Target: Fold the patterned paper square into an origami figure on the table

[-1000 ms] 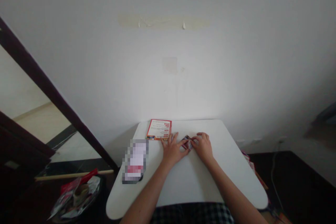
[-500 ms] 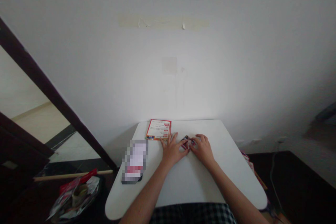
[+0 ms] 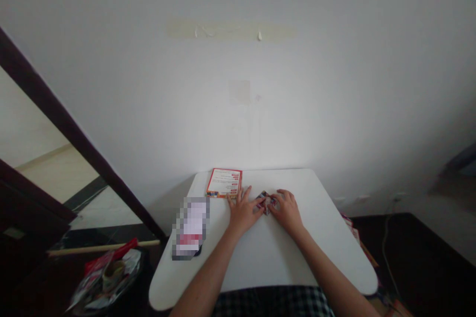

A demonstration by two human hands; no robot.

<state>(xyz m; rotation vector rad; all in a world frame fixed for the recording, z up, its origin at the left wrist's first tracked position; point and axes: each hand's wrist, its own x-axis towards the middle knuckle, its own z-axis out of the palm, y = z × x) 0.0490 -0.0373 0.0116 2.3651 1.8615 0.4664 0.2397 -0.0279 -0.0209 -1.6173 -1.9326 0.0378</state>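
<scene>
A small piece of folded, dark red patterned paper lies on the white table, its corner pointing toward the wall. My left hand holds the paper's left side with thumb and index finger; its other fingers spread over the table, touching or nearly touching the printed booklet. From the right, my right hand grips the paper's other side between thumb and bent fingers. Fingers cover part of the folds, so the exact shape is hard to make out.
A phone-like device, blurred by pixels, lies at the table's left edge. Left of the table on the floor stands a bin filled with wrappers. The wall meets the table's far edge. Printed papers show below the right edge.
Both hands keep their places on the paper. My left thumb has drawn back slightly to the left, uncovering more of the paper's near part.
</scene>
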